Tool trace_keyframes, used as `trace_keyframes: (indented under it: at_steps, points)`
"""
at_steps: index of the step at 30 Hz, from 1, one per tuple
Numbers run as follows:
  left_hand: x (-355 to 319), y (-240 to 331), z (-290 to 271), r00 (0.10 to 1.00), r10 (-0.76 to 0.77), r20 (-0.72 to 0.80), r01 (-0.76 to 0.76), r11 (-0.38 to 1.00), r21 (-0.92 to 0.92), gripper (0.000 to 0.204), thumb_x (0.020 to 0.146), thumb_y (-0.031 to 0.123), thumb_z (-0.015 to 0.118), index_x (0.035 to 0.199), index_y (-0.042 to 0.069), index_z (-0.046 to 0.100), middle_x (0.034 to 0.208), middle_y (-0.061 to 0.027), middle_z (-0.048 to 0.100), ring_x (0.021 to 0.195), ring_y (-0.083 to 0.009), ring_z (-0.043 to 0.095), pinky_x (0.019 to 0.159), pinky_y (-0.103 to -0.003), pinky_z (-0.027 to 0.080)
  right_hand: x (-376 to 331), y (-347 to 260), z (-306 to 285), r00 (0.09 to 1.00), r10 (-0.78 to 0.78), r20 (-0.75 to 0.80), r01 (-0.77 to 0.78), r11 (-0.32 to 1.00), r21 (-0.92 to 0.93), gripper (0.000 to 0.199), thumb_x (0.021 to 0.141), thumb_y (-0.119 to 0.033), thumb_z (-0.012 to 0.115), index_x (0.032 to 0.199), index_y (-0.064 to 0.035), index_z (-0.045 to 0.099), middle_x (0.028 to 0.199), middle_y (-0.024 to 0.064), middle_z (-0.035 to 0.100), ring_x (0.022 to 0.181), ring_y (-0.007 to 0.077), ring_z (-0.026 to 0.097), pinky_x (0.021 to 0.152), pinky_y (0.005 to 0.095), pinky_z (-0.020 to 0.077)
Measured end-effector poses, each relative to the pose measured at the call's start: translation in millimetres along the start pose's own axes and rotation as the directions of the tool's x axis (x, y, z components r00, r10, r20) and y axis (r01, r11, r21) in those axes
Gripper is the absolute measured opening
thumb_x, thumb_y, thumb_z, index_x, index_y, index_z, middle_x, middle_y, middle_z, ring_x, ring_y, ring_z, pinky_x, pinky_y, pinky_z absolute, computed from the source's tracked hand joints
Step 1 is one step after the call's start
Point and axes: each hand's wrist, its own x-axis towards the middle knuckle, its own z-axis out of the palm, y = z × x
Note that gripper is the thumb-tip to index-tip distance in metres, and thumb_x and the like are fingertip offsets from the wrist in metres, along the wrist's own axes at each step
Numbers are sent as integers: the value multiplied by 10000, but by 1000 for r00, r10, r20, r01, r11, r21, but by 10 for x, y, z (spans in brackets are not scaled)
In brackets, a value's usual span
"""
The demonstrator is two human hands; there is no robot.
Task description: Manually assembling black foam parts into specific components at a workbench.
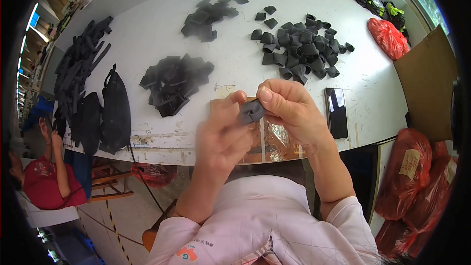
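Note:
In front of my chest, a small black fabric piece (252, 111) is pinched between the thumb and fingers of my right hand (292, 108). My left hand (222, 140) is at the piece's left side, its fingers smeared by motion, so its grip is unclear. Below both hands lies a brown board (294, 151) at the table's near edge. Beyond them, to the right, is a pile of black fabric loops (304, 49). Flat black pieces (174, 81) are heaped to the left, and another heap of black pieces (203, 19) lies farther back.
A dark phone (336, 113) lies right of my hand. Black strips (81, 66) and black pouches (116, 113) line the table's left. A red plastic bag (387, 38) and cardboard (427, 86) stand right, with red bags (405, 176) below. A co-worker (54, 181) sits at left.

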Motion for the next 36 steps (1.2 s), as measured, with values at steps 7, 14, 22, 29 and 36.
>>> trace_keyframes:
  at_steps: [7, 14, 22, 29, 36]
  points:
    - [90, -142, -229, 867, 426, 257, -457, 478, 750, 322, 821, 54, 556, 1125, -6, 465, 882, -94, 574, 584, -80, 489, 506, -183, 403, -17, 339, -90, 997, 62, 41, -67, 989, 131, 295, 885, -302, 512, 742, -44, 518, 579, -52, 410, 510, 35, 354, 451, 189, 285]
    - [172, -19, 47, 603, 226, 765, -666, -385, 639, 147, 764, -20, 579, 906, 11, 601, 904, -110, 594, 819, -180, 577, 709, -258, 457, -194, 207, 5, 801, -578, -153, 366, 677, -639, 242, 772, -203, 627, 903, -9, 565, 750, 81, 526, 619, 198, 513, 521, 281, 416]
    - [127, 33, 129, 602, 276, 749, -642, -391, 660, 158, 741, -23, 584, 888, 24, 621, 806, -96, 590, 706, -168, 564, 642, -246, 442, -167, 196, 54, 809, -584, -70, 416, 653, -633, 213, 699, -89, 662, 886, -14, 592, 759, 96, 548, 645, 225, 534, 549, 302, 433]
    - [122, 153, 254, 660, 92, 746, -604, -525, 599, 175, 684, -40, 621, 830, 55, 644, 771, -84, 570, 642, -169, 543, 571, -245, 426, -90, 250, -49, 900, -423, -104, 352, 846, -401, 124, 728, -55, 651, 834, -1, 616, 741, 74, 588, 592, 134, 540, 520, 253, 428]
    - [128, 78, 103, 697, 277, 662, -608, -261, 750, 104, 714, -34, 628, 790, 36, 619, 737, -48, 572, 665, -118, 526, 591, -224, 418, -129, 243, -36, 863, -495, -103, 397, 789, -469, 204, 709, -126, 686, 856, -3, 615, 749, 79, 599, 574, 133, 536, 499, 243, 434]
